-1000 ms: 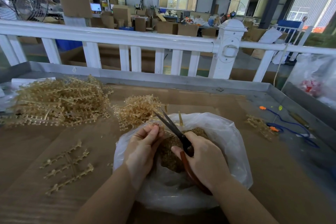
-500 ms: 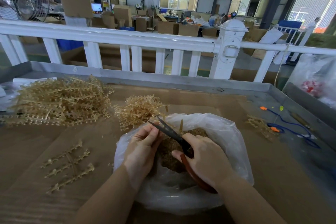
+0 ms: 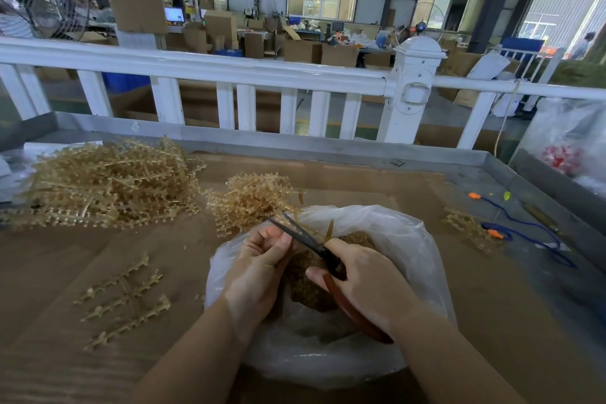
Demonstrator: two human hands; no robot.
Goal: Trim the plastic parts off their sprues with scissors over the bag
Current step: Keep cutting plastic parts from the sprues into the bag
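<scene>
A clear plastic bag lies open on the cardboard-covered table, with a heap of small tan trimmed parts inside. My left hand pinches a tan sprue over the bag's mouth; most of the sprue is hidden behind the fingers. My right hand grips scissors with dark blades and a red-brown handle. The blades are slightly apart and point up-left, across my left fingertips. Two piles of tan sprues lie beyond: a big pile at the left and a smaller pile just behind the bag.
One flat sprue lies on the cardboard at front left, and a few more to the right. A blue cord with orange ends lies by the metal rim. A white railing runs behind the table.
The scissor blades have swung left and lower, from pointing steeply up to lying across my left fingertips, and opened a little. Both hands stay over the bag.
</scene>
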